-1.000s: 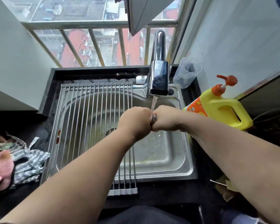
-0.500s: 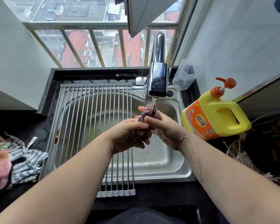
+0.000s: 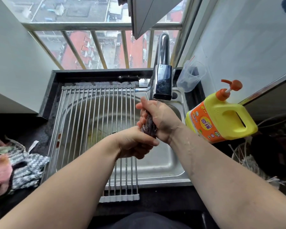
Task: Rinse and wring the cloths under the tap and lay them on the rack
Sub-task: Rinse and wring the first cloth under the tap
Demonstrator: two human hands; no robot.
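Head cam: the person has the dark purple cloth (image 3: 149,126) twisted into a tight roll, standing nearly upright over the sink (image 3: 163,166), just off the right edge of the rack (image 3: 92,123). The right hand (image 3: 158,119) is wrapped round the upper part and the left hand (image 3: 135,142) is curled round the bottom end, so both hands are gripping it. Water (image 3: 158,103) from the tap (image 3: 163,83) lands on the right hand. A second ago the two fists were side by side with the cloth level between them. Half a second ago it poked up above both hands. Now the right hand has climbed up and covers most of it. The pile of cloths (image 3: 23,169) sits on the worktop (image 3: 155,204) at the left, same as before, and the detergent bottle (image 3: 221,116) is right of the sink.
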